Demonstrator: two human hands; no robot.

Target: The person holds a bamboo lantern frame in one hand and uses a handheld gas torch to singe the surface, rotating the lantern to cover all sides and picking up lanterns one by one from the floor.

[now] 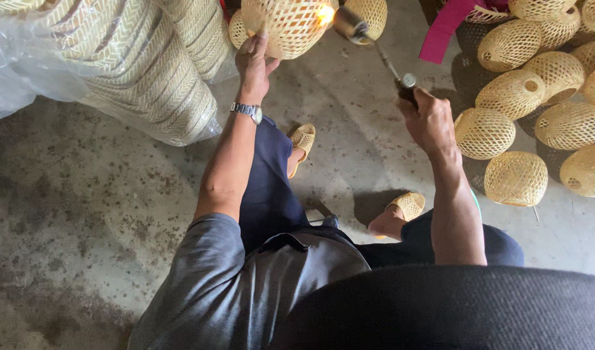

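- Far left of the held basket, a stack of woven mats (148,71) lies under clear plastic sheeting (25,71) on the stained concrete floor (83,214); none of it is being handled.
- The left hand (253,61), with a metal wristwatch (248,111) on its wrist, grips the lower edge of the held basket (284,26), fingers curled onto the weave and thumb spread.
- The held basket, a rounded, pale-yellow openwork lantern shape with a diamond lattice, is lifted at the top middle of the view, above the person's knees. A small flame (324,14) licks its right side, so the singeing looks under way on this piece; no scorch marks show, and I cannot tell how much of its surface is already done.
- Just right of the held basket, the torch (368,39) slants down from its nozzle to the right hand (428,120), whose fingers are clenched round the handle.
- Below the held basket, two woven sandals (303,138) rest on the floor.
- Well right of it, a heap of similar baskets (537,104) lies beside a pink strip (445,26); which are finished cannot be judged.
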